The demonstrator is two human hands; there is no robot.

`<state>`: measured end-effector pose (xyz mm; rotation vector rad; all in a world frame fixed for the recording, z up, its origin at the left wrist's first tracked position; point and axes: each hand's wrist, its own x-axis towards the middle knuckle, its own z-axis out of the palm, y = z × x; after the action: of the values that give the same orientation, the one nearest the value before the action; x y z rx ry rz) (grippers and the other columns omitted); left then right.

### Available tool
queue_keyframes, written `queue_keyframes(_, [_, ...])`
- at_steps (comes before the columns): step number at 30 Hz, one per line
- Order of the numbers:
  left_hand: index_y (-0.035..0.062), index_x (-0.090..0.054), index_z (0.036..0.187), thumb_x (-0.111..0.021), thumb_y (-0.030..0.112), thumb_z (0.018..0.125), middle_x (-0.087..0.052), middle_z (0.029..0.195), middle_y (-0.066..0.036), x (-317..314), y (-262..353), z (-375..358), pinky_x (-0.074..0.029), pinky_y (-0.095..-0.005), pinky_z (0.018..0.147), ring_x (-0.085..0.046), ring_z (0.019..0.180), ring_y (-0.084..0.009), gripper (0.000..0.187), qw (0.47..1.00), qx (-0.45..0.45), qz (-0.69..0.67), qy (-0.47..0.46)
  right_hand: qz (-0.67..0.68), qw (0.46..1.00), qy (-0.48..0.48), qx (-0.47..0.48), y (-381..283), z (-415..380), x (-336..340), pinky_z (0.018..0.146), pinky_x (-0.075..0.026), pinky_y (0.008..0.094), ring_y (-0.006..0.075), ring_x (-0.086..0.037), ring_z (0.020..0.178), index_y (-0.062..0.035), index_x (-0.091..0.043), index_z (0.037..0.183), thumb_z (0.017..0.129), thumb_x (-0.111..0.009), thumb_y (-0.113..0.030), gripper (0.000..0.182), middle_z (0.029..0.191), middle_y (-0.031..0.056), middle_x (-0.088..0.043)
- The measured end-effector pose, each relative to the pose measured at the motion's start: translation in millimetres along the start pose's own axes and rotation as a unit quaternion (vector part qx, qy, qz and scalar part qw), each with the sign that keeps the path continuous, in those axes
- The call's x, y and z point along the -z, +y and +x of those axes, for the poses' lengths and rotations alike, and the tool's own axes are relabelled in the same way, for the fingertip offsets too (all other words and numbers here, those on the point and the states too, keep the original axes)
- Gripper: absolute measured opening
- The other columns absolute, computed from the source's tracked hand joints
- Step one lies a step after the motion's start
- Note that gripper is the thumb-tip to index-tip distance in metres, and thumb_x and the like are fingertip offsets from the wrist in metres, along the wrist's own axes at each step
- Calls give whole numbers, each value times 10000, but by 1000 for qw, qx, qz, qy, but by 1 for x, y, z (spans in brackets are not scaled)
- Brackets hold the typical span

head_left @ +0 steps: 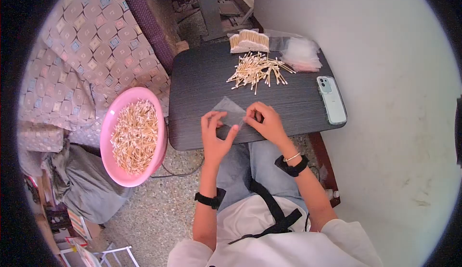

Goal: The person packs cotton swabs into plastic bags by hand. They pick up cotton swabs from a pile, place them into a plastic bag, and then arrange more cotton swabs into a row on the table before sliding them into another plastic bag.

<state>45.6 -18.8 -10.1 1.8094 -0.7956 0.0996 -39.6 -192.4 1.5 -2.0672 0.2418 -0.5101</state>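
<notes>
Over the near part of a dark table, both my hands hold a small clear plastic bag. My left hand grips its left and lower side, with the thumb at the near edge. The fingers of my right hand pinch the bag's right edge. Beyond the bag lies a loose heap of cotton swabs. Behind that heap are packed bundles of cotton swabs. A stack of clear plastic bags rests at the table's far right.
A phone lies at the table's right edge, near a pale wall. To the left is a pink basin full of cotton swabs, beside a patterned sofa. A grey cloth lies below the sofa.
</notes>
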Motion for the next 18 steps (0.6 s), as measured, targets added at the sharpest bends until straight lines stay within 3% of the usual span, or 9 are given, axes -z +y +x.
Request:
queue_keyframes(2, [41,-653,1080,-821,196,747,-517,1197,-105,-5,5,0,-503,-332,796,-613,861,-201,405,993,45,-111,-12,66,997,25,-35,-1,1,-6,647,-438,302,160,-525,651,-66,-589,864,804,-713,-129,152,782,36,-560])
queue_keyframes(5, [19,-658,1047,-801,113,766,-562,1141,-107,-11,-2,5,-520,-290,775,-627,876,-166,329,999,-13,-49,-17,97,995,22,20,1,1,-14,614,-456,287,170,-555,677,-35,-586,880,809,-705,-74,145,810,64,-559])
queue_keyframes(8, [-3,-664,1014,-727,19,819,-594,1102,-103,-13,-10,5,-522,-278,835,-627,970,-160,206,986,64,-151,-29,75,996,2,46,-2,-1,-20,663,-486,304,188,-586,710,-21,-588,881,820,-695,-63,131,834,76,-554])
queue_keyframes(11, [-21,-666,995,-651,-65,845,-595,1114,-102,-10,-6,6,-515,-276,883,-614,1040,-167,157,976,85,-195,-37,67,997,10,44,-5,-1,-17,682,-499,317,197,-602,727,-16,-588,878,835,-689,-73,124,833,79,-547])
queue_keyframes(18, [8,-609,1127,-638,-81,825,-481,1247,-107,-10,-19,3,-514,-285,894,-594,1070,-181,316,983,52,-173,-25,52,997,25,50,-2,-2,-24,659,-482,332,213,-581,708,-37,-571,954,881,-665,-129,151,894,82,-529])
